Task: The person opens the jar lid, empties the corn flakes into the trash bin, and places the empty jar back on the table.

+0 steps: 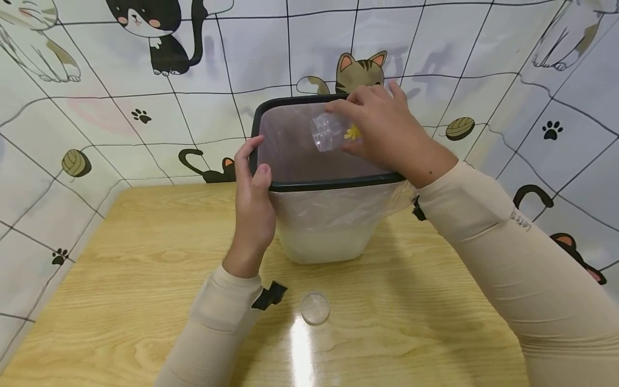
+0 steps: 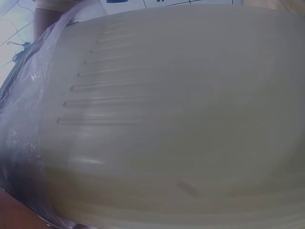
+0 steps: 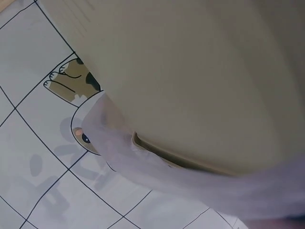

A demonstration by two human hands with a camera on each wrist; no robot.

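Observation:
A trash bin with a dark rim stands on the table, lined with a thin translucent bag folded down over its outside. My left hand grips the rim at the left front corner, thumb and fingers on it. Over the bin's opening, my right hand holds a small clear plastic jar with a yellow flower on it. The jar lies on its side, its uncapped mouth facing left. Both wrist views show the bin's pale outer wall and the bag's overhanging edge; neither shows the jar.
A round clear lid lies on the wooden table in front of the bin, between my forearms. Behind and at both sides rise white walls with a cat-and-grid print, close to the bin's back.

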